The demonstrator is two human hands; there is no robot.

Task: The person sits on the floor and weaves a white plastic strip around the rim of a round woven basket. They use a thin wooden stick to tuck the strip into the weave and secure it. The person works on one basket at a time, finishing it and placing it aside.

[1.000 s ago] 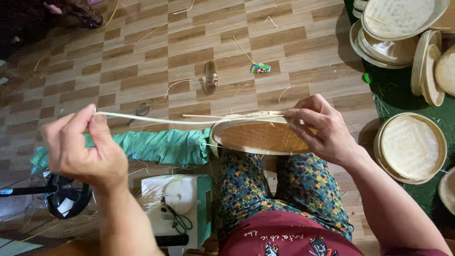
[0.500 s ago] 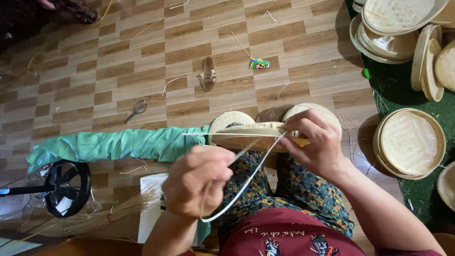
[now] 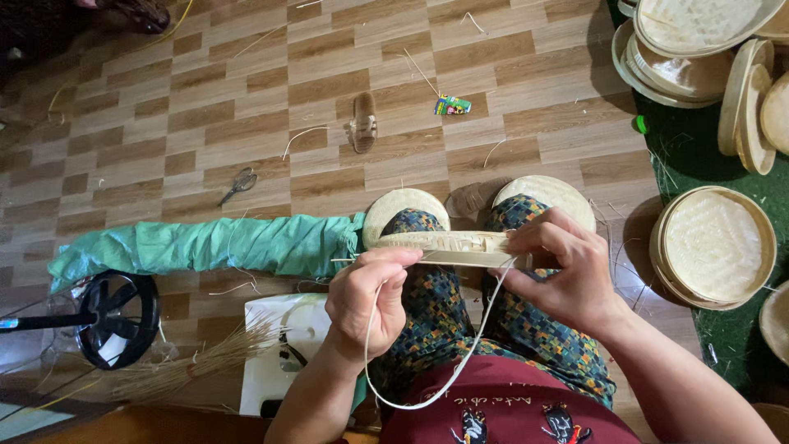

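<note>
A: Where was the woven bamboo lid (image 3: 448, 244)?
B: Edge-on over the knees. Right hand (image 3: 567, 275) clamped its rim, fingers closed.
A: Left hand (image 3: 370, 300)?
B: Fingers pinched shut on the pale binding strip (image 3: 411, 403), slack loop hanging. Looked mid rim-lacing; the loop needed pulling snug.

Parts hidden or cut off in a head-camera view of two hands working on a woven bamboo lid.

The left hand (image 3: 370, 300) covers where the pale strip (image 3: 460, 362) starts; the right hand (image 3: 567, 275) hides the end of the lid rim (image 3: 448, 244). Stacked bamboo lids (image 3: 699, 33) run past the top and right edges. The small coloured wrapper (image 3: 453, 104) on the floor is too small to identify.
</note>
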